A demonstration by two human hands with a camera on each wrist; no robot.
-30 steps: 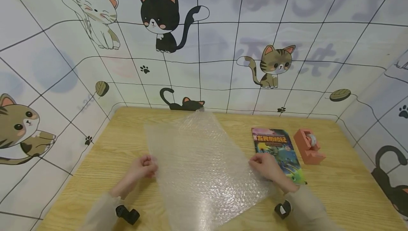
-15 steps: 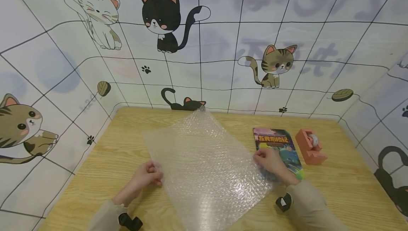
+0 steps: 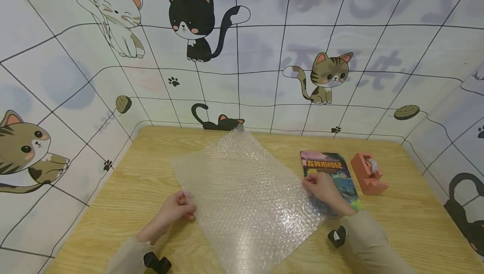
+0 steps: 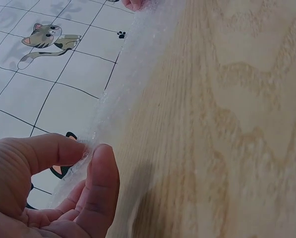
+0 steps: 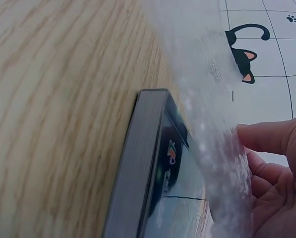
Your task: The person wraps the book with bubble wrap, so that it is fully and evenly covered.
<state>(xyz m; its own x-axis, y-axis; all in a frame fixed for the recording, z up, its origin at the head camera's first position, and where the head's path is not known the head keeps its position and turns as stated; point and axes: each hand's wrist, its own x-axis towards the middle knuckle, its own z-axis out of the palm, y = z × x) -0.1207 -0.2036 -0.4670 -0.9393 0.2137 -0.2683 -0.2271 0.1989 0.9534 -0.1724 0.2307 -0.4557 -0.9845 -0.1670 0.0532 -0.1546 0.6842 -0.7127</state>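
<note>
A clear sheet of bubble wrap [image 3: 249,194] spreads over the middle of the table, one corner pointing to the back wall. My left hand [image 3: 175,209] pinches its left edge between thumb and fingers; in the left wrist view the thumb and forefinger [image 4: 102,173] close on that edge. On the opposite edge my right hand [image 3: 321,188] pinches the sheet, raised a little off the table. Under and beside the right hand lies a thick book [image 3: 340,177] with a colourful cover, partly covered by the wrap and the hand. Its page edges [image 5: 133,168] face the right wrist view.
A coral-pink tape dispenser [image 3: 368,177] with a roll of tape stands right of the book. The wooden table [image 3: 140,160] meets a wall covering [image 3: 261,55] printed with cats at the back and sides. A small black camera sits on each wrist.
Both hands have shifted slightly to the right with the bubble wrap, the left also a little nearer to me. The sheet's right part covers more of the book's lower edge.
</note>
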